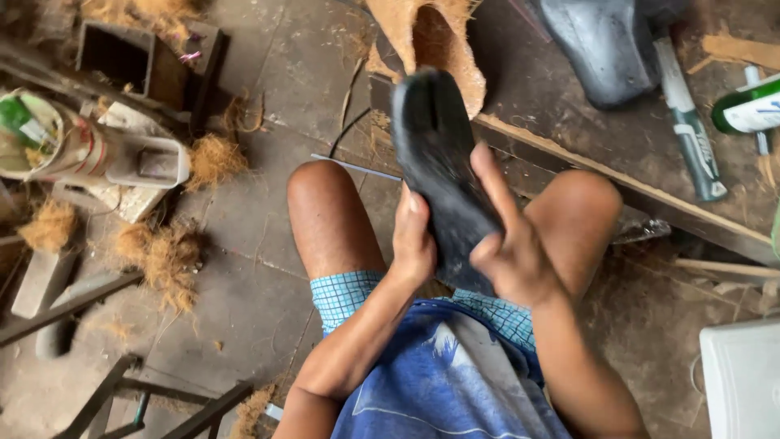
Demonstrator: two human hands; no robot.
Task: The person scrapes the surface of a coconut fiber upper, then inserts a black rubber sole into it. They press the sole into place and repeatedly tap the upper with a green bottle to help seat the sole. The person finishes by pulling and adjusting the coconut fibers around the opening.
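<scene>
Both hands close on a black mould-like piece [439,154], dark and flat with a rounded top, held upright above the person's bare knees. The left hand [413,244] grips its lower left edge, thumb pressed to the face. The right hand [512,256] clasps the lower right edge, with the forefinger stretched up along the surface and the other fingers curled behind it. Just behind the black piece's top stands a brown fibre shell [439,32] (coarse, the same stuff as the tufts on the floor). To the right of the black piece a long wooden batten [634,189] runs across the floor [268,268], and beyond that lie a grey curved form [605,45] and a green and white tube [691,134]. Well to the left of the black piece sits a white tub [146,162] among loose fibre [166,256].
</scene>
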